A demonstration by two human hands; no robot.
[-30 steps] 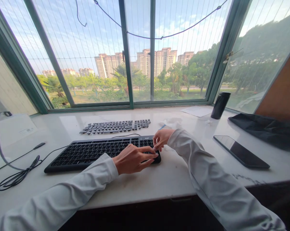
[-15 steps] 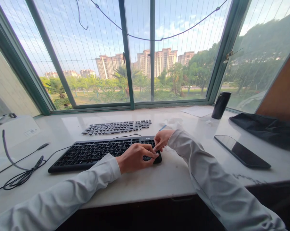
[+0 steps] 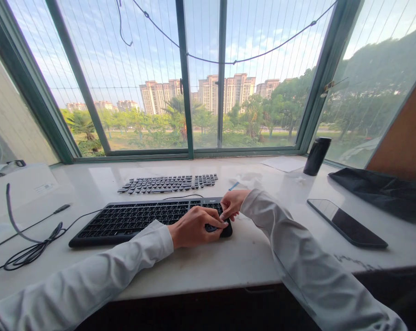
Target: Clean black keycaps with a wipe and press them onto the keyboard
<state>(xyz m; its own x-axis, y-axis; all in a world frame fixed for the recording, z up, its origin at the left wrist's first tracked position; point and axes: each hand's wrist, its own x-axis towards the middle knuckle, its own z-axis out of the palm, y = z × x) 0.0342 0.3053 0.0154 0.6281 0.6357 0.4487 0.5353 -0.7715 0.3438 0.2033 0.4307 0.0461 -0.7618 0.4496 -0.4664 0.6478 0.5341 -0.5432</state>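
Note:
A black keyboard (image 3: 132, 218) lies across the white sill-top desk (image 3: 228, 262). My left hand (image 3: 194, 227) rests over the keyboard's right end, thumb and fingers gripping that corner. My right hand (image 3: 232, 203) reaches in from the right, its fingertips pinched together on a key of the number pad, touching my left fingertips. What sits between the fingertips is hidden. Behind the keyboard, a set of loose black keycaps (image 3: 166, 183) is laid out in rows like a second keyboard.
A dark phone (image 3: 345, 223) lies face up at the right, with a black cloth (image 3: 383, 191) beyond it. A black tumbler (image 3: 316, 156) and a paper sheet (image 3: 283, 163) sit by the window. Coiled black cable (image 3: 31, 250) and a white box (image 3: 18, 188) are at the left. A small blue item (image 3: 233, 185) lies behind my right hand.
Both hands stay at the keyboard's right end; my left fingers have curled in tighter toward my right fingertips. The view has shifted slightly.

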